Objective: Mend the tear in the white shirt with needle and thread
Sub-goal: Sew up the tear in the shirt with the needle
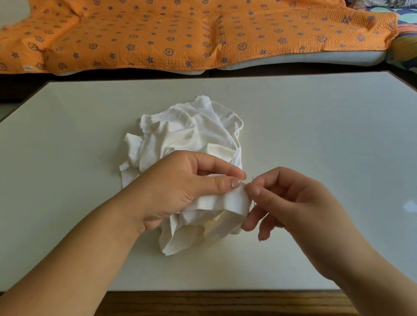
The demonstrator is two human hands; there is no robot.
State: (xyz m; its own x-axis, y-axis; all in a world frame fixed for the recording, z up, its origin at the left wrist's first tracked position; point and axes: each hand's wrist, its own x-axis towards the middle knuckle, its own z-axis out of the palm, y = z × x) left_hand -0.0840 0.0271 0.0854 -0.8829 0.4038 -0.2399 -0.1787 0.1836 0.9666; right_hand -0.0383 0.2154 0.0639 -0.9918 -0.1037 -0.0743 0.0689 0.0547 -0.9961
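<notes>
Head view: left hand (pixel 185 189) grip pinches white shirt (pixel 195 130) fold; right hand (pixel 295 208) grip pinches, seemingly, needle (pixel 252 179).

No legible text, orange blanket (pixel 182 20) bears only star and wheel motifs

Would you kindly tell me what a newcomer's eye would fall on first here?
The bright orange patterned blanket draped across the back catches the eye first. On the pale table lies the crumpled white shirt, its near fold pinched by the left hand while the right hand pinches a needle beside it.
</notes>
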